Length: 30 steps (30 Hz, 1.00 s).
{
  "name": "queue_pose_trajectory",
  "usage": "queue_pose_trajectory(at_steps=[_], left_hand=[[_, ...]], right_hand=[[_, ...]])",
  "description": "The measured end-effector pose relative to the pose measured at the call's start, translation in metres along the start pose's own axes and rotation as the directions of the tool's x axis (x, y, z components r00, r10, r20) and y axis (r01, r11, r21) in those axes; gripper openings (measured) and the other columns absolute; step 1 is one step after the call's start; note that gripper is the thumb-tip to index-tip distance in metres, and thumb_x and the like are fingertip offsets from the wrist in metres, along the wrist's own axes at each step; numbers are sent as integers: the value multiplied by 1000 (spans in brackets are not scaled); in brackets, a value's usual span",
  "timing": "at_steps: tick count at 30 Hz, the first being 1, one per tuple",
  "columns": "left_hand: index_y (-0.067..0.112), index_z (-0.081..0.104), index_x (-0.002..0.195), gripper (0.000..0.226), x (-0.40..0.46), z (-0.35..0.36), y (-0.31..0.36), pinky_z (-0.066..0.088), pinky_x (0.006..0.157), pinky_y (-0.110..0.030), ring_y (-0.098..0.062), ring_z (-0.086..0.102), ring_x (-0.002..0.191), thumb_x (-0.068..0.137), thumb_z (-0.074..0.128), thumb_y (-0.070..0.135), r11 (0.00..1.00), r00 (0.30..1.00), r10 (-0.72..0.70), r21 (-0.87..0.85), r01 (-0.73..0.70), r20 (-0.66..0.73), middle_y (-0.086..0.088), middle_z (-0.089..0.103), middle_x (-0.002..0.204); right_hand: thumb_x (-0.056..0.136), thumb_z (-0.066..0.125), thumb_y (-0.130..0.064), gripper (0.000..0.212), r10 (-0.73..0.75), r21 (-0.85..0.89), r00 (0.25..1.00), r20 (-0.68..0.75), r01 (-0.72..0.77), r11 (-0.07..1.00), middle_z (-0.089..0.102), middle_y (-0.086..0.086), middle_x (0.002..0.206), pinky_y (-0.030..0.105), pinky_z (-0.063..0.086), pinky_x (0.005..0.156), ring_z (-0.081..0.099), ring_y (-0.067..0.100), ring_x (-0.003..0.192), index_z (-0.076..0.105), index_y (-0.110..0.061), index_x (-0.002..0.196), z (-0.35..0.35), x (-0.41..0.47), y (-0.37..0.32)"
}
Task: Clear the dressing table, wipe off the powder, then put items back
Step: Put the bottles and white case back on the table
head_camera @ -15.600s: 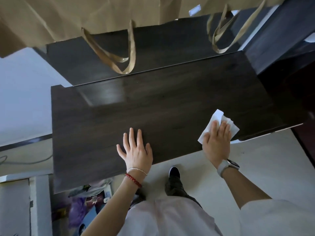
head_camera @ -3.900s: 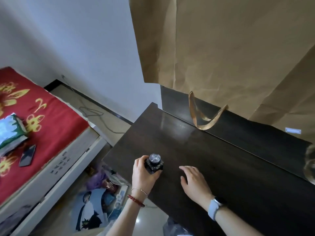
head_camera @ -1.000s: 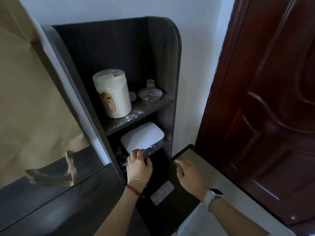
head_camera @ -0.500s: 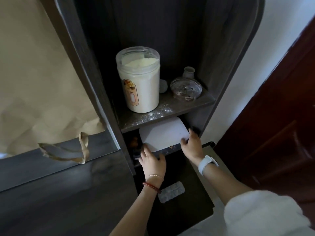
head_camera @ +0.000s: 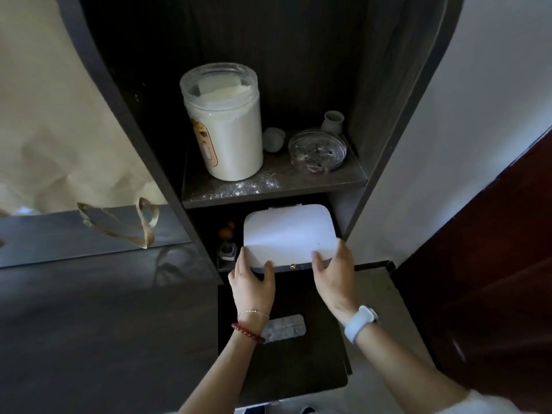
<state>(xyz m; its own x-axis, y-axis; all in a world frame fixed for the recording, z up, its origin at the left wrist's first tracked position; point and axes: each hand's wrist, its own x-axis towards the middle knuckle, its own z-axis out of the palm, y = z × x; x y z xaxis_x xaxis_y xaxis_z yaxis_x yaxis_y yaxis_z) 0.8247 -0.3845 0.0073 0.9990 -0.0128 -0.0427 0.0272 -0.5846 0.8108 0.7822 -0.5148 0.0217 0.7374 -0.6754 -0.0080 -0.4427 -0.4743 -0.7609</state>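
While both hands are reaching into the lower compartment of the dark wooden shelf unit (head_camera: 385, 121), the flat white rectangular box with rounded corners (head_camera: 288, 237) is lying there, with its front edge sticking out toward the person. The left hand (head_camera: 252, 282) is gripping the front left corner of this box: the thumb is lying on the top and the fingers (head_camera: 241, 261) are curling along the left side. The right hand (head_camera: 334, 276) is holding the front right corner in the same way, with the thumb on the lid and the other fingers wrapping the right edge. The left wrist is wearing a red bead bracelet (head_camera: 248, 333) and a thin chain, and the right wrist is wearing a white watch band (head_camera: 360, 323).

On the shelf above, a tall white plastic jar with a clear lid (head_camera: 222, 121) is standing upright, and some white powder (head_camera: 239, 186) is lying in front of it. Beside it, a small grey cup (head_camera: 273, 139), a round glass dish (head_camera: 317, 150) and a small grey vase (head_camera: 333, 122) are standing.

Below the hands, a silver blister pack (head_camera: 283, 327) is lying on the dark counter (head_camera: 98, 324). At the left, a brown paper bag (head_camera: 50, 115) is hanging over a mirror.
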Motion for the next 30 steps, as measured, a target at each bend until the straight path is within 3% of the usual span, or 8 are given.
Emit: queue_pose_trajectory(at_steps=[2, 4, 10, 15, 19, 22, 25, 30], left_hand=[[12, 42, 127, 48, -19, -5, -4, 47, 83, -37, -26, 47, 101, 83, 59, 23, 998, 1000, 1, -61, -3, -30, -3, 54, 116], [13, 41, 131, 52, -38, -11, -8, 46, 83, -30, -22, 48, 107, 83, 60, 17, 993, 998, -41, -114, 36, -40, -4, 52, 117], [8, 35, 136, 59, -85, -33, -43, 45, 98, -36, -17, 46, 115, 83, 61, 12, 968, 978, -198, -170, 184, -70, -9, 43, 131], [7, 37, 134, 60, -102, -81, -90, 40, 90, -27, -10, 39, 104, 81, 64, 9, 951, 947, -293, -145, 274, -133, -6, 37, 124], [7, 44, 128, 52, -96, -135, -142, 45, 90, -35, -13, 42, 103, 80, 64, 8, 933, 911, -352, -156, 323, -216, -6, 39, 120], [9, 46, 126, 51, -78, -180, -183, 44, 87, -32, -16, 43, 102, 78, 60, 21, 923, 888, -380, -164, 347, -260, -1, 38, 116], [7, 45, 127, 47, -49, -232, -229, 40, 90, -28, -14, 40, 101, 82, 61, 11, 918, 878, -395, -137, 371, -271, -5, 40, 118], [8, 48, 125, 43, 12, -318, -297, 39, 88, -26, -28, 49, 107, 83, 60, 12, 899, 877, -436, -68, 432, -202, -13, 43, 125]], right_hand=[[87, 59, -23, 53, -28, 74, 999, -25, 30, 997, 46, 17, 126, 43, 47, 95, 48, 32, 116, 36, -3, 131, -5, -19, 10], [84, 61, -23, 52, -20, 190, 1000, -21, 23, 981, 47, 12, 122, 48, 49, 91, 51, 29, 112, 38, -7, 128, -8, -41, 25], [84, 61, -10, 50, 60, 432, 979, 196, -141, 891, 47, 14, 128, 41, 44, 100, 49, 19, 118, 35, -12, 127, 4, -114, 47], [80, 64, -4, 52, 21, 400, 949, 314, -153, 904, 41, 6, 124, 29, 40, 97, 46, 10, 112, 36, -9, 123, 41, -158, 32], [80, 63, 0, 45, -42, 378, 905, 423, -134, 916, 46, 10, 119, 30, 45, 96, 52, 2, 104, 41, -5, 119, 96, -175, 1], [81, 62, -1, 43, -80, 361, 874, 480, -114, 926, 49, 12, 119, 33, 46, 94, 54, 11, 104, 42, -2, 119, 151, -191, -32], [82, 63, -3, 39, -83, 337, 863, 498, -104, 936, 49, 11, 117, 31, 48, 90, 54, 16, 104, 43, -4, 116, 208, -212, -73], [82, 64, -7, 36, -54, 275, 856, 515, -105, 956, 46, 6, 110, 37, 52, 86, 53, 18, 100, 45, -2, 113, 295, -243, -141]])
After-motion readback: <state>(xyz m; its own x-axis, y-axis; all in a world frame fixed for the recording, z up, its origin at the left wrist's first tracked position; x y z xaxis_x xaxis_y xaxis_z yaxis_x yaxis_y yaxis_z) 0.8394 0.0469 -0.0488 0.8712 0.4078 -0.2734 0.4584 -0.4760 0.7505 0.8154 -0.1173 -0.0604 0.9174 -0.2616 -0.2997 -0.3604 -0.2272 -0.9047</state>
